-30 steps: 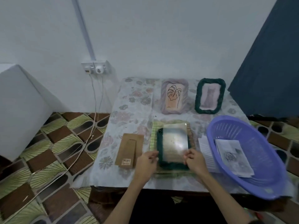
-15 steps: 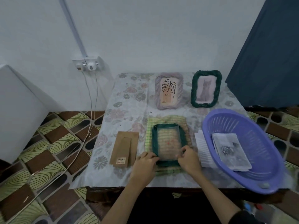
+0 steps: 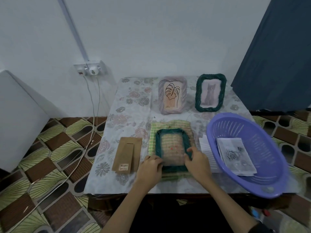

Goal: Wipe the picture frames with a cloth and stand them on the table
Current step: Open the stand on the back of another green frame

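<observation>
Purple basket (image 3: 249, 148) sitting beside green frame (image 3: 171, 149), left hand (image 3: 149, 167) and right hand (image 3: 197, 161) gripping its near corners, floral tablecloth (image 3: 127, 118) lying underneath, white wall (image 3: 151, 31) standing behind.

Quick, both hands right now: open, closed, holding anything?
Left hand: grip closed on the lower left corner of the green frame.
Right hand: grip closed on the frame's lower right edge.

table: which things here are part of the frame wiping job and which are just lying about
Job: green frame under both hands, checked cloth, backing board, purple frame, cat frame.

Lying about: basket, print inside it, wall socket, cables.
</observation>
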